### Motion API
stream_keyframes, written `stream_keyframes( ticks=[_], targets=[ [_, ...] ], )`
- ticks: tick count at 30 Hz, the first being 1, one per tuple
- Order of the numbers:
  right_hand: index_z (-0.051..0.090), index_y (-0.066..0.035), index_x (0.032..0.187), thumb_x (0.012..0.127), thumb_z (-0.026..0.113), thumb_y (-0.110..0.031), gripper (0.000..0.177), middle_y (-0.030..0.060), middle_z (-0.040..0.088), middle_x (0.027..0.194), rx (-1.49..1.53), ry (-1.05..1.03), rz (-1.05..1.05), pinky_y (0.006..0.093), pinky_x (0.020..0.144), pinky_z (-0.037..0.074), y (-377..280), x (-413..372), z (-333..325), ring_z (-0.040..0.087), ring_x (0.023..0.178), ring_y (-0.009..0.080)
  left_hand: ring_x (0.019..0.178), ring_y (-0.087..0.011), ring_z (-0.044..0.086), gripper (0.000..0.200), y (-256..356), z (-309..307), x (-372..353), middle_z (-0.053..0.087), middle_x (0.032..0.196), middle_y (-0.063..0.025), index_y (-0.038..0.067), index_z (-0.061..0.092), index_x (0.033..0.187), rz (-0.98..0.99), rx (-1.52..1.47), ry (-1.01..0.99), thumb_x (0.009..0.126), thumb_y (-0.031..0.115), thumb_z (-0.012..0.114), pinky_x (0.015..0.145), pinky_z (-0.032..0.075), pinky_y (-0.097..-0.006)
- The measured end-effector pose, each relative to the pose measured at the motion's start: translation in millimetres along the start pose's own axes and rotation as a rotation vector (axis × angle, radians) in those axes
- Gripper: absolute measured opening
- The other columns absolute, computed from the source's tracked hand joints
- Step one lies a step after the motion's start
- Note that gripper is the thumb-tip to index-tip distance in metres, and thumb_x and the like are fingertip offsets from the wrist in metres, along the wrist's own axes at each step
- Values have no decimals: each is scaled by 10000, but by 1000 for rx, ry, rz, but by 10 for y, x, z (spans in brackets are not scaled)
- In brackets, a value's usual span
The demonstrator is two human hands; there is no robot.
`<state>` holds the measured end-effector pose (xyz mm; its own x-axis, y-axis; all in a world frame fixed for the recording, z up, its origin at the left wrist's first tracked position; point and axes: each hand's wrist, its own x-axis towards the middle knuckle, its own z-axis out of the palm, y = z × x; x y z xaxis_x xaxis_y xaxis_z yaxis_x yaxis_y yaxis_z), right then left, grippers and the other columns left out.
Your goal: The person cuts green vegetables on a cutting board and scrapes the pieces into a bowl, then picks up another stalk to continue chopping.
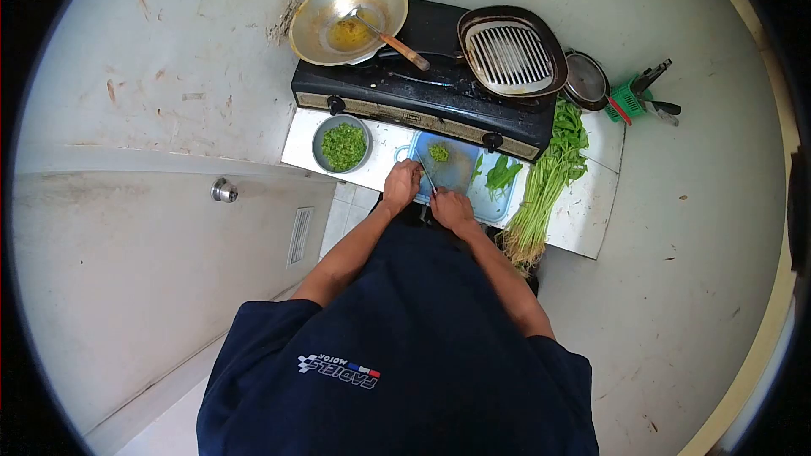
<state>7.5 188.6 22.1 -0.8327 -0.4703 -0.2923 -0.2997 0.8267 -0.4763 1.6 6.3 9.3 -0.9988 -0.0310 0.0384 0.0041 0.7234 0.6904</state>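
My right hand point(454, 209) is closed around the handle of a knife point(427, 172), whose thin blade points away from me over a blue cutting board point(460, 162). Close beside the blade, my left hand point(403, 182) has its fingers curled at the board's left edge; what they hold is hidden. A small heap of chopped greens point(438, 152) lies past the blade tip. Loose green leaves point(503, 176) rest on the board's right part. To the left, a grey bowl point(316, 152) contains more finely chopped greens point(344, 147).
A long-stemmed leafy bunch with roots point(542, 181) lies right of the board. Behind is a black stove point(397, 89) bearing a wok point(306, 21) with a wooden-handled utensil point(404, 51) and a grill pan point(511, 55). A green basket point(623, 101) holds utensils at the right wall.
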Motion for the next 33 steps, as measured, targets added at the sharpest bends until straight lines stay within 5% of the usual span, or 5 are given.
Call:
stream_keyframes(
  ticks=[33],
  targets=[
    [679,32,923,1006,537,-296,366,259,726,841,-23,20,6,520,733,586,-17,-67,-51,727,774,429,779,-292,712,123,-109,91,10,700,918,-184,-27,707,977,-107,-143,-20,854,-22,703,722,561,-391]
  ],
)
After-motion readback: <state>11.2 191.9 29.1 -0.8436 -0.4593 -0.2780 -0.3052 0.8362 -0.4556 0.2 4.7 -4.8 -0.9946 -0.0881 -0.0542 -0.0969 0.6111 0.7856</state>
